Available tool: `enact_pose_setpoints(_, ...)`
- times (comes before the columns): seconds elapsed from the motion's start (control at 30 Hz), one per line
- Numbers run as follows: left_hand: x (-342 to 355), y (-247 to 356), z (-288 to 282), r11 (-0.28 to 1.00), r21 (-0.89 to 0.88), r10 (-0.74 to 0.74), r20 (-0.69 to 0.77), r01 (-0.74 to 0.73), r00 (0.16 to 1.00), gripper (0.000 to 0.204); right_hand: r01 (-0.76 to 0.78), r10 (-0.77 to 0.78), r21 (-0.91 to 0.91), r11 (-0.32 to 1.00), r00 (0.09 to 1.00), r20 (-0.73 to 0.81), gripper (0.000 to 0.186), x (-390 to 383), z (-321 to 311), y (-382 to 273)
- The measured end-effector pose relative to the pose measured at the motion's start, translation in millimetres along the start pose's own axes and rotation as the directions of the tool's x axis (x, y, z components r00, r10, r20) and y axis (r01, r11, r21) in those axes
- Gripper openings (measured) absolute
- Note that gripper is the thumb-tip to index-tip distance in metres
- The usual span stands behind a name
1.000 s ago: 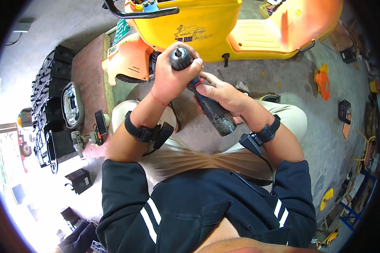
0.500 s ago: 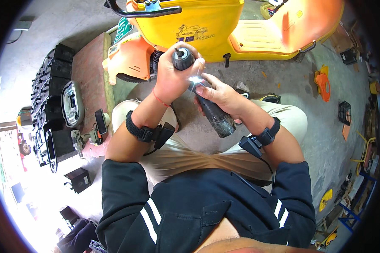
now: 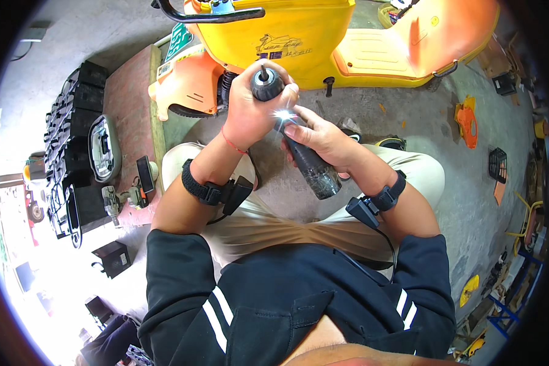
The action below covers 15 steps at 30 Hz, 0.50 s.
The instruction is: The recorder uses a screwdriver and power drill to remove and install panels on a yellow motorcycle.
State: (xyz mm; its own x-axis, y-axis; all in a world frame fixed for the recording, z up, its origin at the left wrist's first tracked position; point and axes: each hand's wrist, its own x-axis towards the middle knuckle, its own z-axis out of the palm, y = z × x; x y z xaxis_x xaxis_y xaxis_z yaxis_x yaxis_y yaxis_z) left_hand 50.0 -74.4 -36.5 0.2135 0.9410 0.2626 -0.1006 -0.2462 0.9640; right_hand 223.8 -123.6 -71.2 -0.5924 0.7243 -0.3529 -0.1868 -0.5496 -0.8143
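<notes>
A black cordless drill is held up in front of me over my lap. My left hand is wrapped around its round chuck at the top. My right hand grips the drill's handle, with a finger by the small work light, which is lit. A short bit sticks out of the chuck. Both wrists carry black straps with small devices. I sit on the concrete floor, knees apart, in beige trousers.
A yellow and orange scooter stands just ahead of my hands. On the left lie a row of black batteries, a scooter headlight, a phone and a small tool. Orange plastic parts and a black crate lie on the right.
The drill's work light has come on. Both hands have stayed on the drill with only slight shifts of the fingers.
</notes>
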Motion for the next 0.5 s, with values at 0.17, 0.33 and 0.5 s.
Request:
enact_pose_setpoints(0.17, -3.0, 2.3, -4.1, 0.995, 0.095, -0.016, 0.04, 0.012, 0.999, 0.013, 0.011, -0.011, -0.014, 1.0, 1.0, 0.011, 0.078, -1.8, 4.9, -4.0)
enact_pose_setpoints(0.33, -2.5, 3.1, -3.6, 0.998, 0.058, 0.002, 0.052, -0.005, 0.999, 0.014, 0.004, -0.004, 0.005, 1.0, 1.0, 0.0, 0.076, -2.6, 6.0, -3.7)
enact_pose_setpoints(0.5, -2.2, 2.9, -3.4, 0.999, 0.049, 0.003, 0.051, -0.006, 0.999, 0.014, 0.002, -0.002, -0.001, 1.0, 1.0, 0.002, 0.08, -2.6, 5.5, -4.2)
